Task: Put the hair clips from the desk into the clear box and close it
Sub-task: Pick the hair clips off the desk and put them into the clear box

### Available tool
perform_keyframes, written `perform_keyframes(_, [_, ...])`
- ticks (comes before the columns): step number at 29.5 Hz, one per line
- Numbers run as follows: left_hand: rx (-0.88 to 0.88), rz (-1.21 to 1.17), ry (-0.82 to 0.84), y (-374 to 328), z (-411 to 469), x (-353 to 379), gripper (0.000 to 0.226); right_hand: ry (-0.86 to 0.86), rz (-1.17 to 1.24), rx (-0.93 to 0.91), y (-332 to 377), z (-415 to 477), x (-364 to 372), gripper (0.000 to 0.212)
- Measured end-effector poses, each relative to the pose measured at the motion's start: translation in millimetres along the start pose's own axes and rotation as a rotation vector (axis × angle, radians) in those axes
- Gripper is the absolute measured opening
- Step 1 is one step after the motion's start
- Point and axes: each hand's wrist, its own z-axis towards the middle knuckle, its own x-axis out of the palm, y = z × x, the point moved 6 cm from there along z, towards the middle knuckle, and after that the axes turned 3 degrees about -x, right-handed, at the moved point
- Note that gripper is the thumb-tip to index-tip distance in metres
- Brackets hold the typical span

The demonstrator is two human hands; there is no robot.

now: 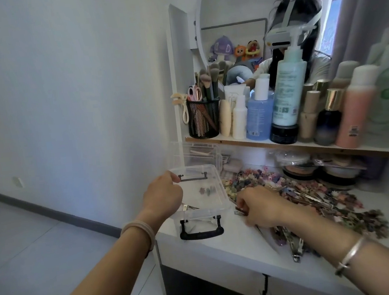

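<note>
The left hand [162,195] grips the clear box [206,202] at its rim; the right hand [259,206] seems to pinch one hair clip [240,211]. Clips look light, stiff, slippery: take the metal body.

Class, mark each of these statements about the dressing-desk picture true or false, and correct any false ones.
1. The lid of the clear box stands open. True.
2. The left hand grips the box's left rim. True.
3. The box is full of clips. False: only a few clips lie on its floor.
4. The pile of hair clips lies left of the box. False: it lies to the right, on the desk.
5. The right hand rests on the shelf. False: it is down at the pile's near edge, fingers curled on a clip.
</note>
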Motion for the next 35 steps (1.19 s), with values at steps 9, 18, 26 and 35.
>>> perform_keyframes(9, [0.010, -0.005, -0.003, 1.2, 2.0, 0.0, 0.040, -0.053, -0.007, 0.013, -0.8, 17.5, 1.9, 0.029])
perform_keyframes(18, [0.014, -0.021, -0.004, 1.9, 3.4, -1.2, 0.041, 0.018, 0.048, 0.047, 4.6, 22.9, 0.4, 0.014])
perform_keyframes(26, [0.011, -0.030, 0.010, 3.5, 4.6, -1.7, 0.040, -0.078, 0.289, 0.116, 7.0, 19.6, -20.3, 0.003])
perform_keyframes(35, [0.018, -0.034, 0.025, 0.2, 4.4, -0.4, 0.042, -0.231, 0.974, -0.092, 56.3, 19.2, -88.0, 0.013])
